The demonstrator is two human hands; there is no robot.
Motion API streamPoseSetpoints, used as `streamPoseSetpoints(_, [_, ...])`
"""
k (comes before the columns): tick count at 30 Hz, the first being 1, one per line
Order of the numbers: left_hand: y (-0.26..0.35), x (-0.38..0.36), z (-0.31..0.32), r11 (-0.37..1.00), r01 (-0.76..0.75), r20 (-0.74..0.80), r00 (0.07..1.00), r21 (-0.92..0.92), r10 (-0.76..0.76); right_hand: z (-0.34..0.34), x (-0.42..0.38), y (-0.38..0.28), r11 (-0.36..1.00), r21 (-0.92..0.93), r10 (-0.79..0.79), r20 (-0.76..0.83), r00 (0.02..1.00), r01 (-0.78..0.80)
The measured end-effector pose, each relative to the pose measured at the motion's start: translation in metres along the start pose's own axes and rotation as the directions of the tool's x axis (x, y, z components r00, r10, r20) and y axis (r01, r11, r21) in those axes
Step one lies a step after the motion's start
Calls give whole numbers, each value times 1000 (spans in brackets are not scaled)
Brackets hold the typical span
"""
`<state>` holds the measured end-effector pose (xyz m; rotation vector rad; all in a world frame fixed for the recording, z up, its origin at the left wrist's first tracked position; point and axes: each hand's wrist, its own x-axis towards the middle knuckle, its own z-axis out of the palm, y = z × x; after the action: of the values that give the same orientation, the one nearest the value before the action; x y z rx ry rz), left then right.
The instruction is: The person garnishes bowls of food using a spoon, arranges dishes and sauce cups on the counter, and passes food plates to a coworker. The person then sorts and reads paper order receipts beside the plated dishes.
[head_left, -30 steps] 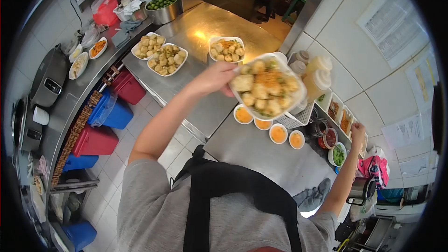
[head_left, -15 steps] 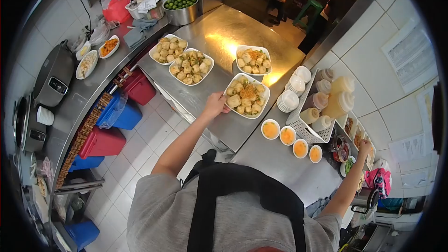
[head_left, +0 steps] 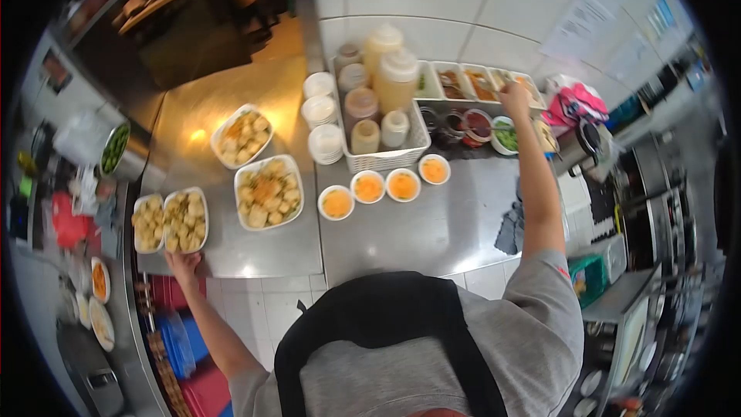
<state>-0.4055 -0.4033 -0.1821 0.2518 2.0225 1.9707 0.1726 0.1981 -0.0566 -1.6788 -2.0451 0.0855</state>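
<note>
Left hand (head_left: 184, 262) under plate (head_left: 185, 220), right hand (head_left: 514, 96) over condiment trays (head_left: 471, 83)

Bare counter (head_left: 432, 232) before sauce bowls (head_left: 384, 185)

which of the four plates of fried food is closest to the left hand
The plate at the counter's near left corner, directly above the left hand; its twin lies beside it and the other two sit farther right.

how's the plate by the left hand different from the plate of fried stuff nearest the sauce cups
The white plate of fried pieces by the left hand sits at the steel counter's near edge, touching a neighbouring white plate; the larger white plate nearest the small sauce cups stands apart, mid-counter. It also carries an orange-brown topping that the edge plate seems to lack. Both hold pale golden fried chunks.
</note>
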Motion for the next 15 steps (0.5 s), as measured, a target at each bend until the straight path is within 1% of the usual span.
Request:
streamPoseSetpoints(1, [-10,8,-8,999,-23,-1,1000,-28,23,8,3,3,999,-41,-33,-48,998,31])
streamPoseSetpoints(2, [-2,5,-4,1000,24,4,1000,0,-24,11,3,-3,994,-89,58,-25,998,-60])
streamPoseSetpoints(3, [9,1,-1,997,72,0,997,28,-72,6,1,-11,987,-159,-27,-18,999,24])
streamPoseSetpoints(4, [13,2,-2,992,117,9,993,47,-118,9,0,-15,974,-221,-54,-59,997,40])
streamPoseSetpoints(5, [14,2,1,992,117,12,993,47,-118,11,3,-18,958,-280,-89,-95,991,59])
streamPoseSetpoints(6, [16,3,2,994,95,13,995,48,-95,14,9,-15,959,-278,-90,-98,991,59])
streamPoseSetpoints(7, [18,3,3,996,72,10,997,51,-72,18,15,-13,939,-327,-138,-73,988,108])
streamPoseSetpoints(8, [20,3,6,991,106,-44,994,80,-102,22,23,-13,915,-372,-188,-48,981,157])
streamPoseSetpoints(9, [18,4,6,992,100,-50,994,77,-96,22,27,-15,917,-366,-193,-52,980,161])
streamPoseSetpoints(11, [14,0,-1,981,101,-120,989,163,-82,24,30,-18,876,-438,-240,-33,970,202])
streamPoseSetpoints(12, [15,-6,-4,981,104,-132,988,164,-83,28,34,-19,876,-432,-248,-27,968,212])
streamPoseSetpoints(14, [21,-19,-14,973,51,-132,991,227,-21,36,39,-19,883,-400,-217,119,969,247])
streamPoseSetpoints(15, [30,-29,-14,971,56,-143,989,233,-23,39,36,-22,883,-393,-222,129,966,256])
